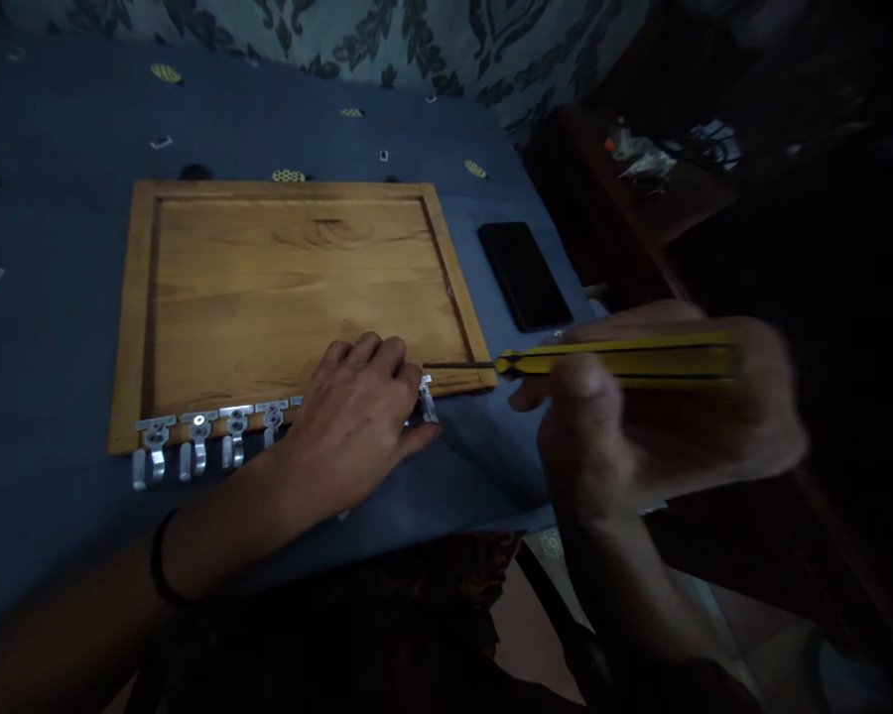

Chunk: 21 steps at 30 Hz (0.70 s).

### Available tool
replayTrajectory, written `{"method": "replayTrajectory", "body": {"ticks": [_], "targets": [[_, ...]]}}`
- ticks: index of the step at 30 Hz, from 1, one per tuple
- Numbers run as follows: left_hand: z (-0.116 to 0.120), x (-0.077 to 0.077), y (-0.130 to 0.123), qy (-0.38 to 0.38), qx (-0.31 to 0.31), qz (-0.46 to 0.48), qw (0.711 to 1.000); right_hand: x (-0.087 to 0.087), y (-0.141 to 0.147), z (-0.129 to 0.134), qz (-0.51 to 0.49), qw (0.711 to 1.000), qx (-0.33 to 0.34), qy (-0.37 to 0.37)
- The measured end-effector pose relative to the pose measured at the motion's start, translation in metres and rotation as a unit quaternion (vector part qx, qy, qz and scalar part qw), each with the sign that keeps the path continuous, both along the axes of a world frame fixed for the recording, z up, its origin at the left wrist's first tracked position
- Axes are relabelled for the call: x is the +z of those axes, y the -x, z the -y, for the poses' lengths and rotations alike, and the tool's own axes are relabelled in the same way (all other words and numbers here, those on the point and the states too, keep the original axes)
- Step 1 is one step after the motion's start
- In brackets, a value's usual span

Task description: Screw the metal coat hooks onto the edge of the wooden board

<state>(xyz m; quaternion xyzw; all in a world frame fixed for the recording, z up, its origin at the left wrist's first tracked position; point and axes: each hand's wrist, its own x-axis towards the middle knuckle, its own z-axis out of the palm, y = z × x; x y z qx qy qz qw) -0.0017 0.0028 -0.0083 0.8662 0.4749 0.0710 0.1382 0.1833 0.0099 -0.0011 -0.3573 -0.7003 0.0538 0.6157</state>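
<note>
A wooden board (290,288) with a raised frame lies flat in front of me. Along its near edge runs a metal hook rail (236,421) with several silver double hooks. My left hand (361,416) is closed over the rail's right part, fingers curled on the board and thumb at the near side. It hides the middle of the rail. In my right hand (640,416) is a yellow-handled screwdriver (617,359). Its thin shaft points left, and the tip is above the board's near right corner, close to the last hook (427,397).
The board rests on a table with a dark blue patterned cloth (52,327). A black phone (525,275) lies right of the board. Behind stands a patterned wall (394,40). To the right, a dark wooden surface holds a crumpled plastic bag (644,159).
</note>
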Motion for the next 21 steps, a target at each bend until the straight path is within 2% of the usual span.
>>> {"method": "replayTrajectory", "body": {"ticks": [2, 4, 10, 21], "targets": [[-0.0001, 0.0001, 0.0004, 0.002, 0.000, 0.002, 1.000, 0.0013, -0.0005, -0.0011, -0.026, 0.999, -0.022, -0.019], [-0.0004, 0.0004, 0.0001, 0.010, 0.005, -0.002, 1.000, 0.0019, -0.0012, -0.0017, -0.020, 0.999, -0.035, 0.000], [-0.0011, 0.0021, -0.0025, 0.013, 0.010, -0.022, 1.000, -0.0023, -0.0033, 0.0011, 0.053, 0.996, 0.004, 0.078], [-0.0001, -0.0010, -0.0007, -0.017, 0.001, -0.020, 1.000, -0.0046, -0.0034, 0.0016, 0.042, 0.995, 0.016, 0.091]]}}
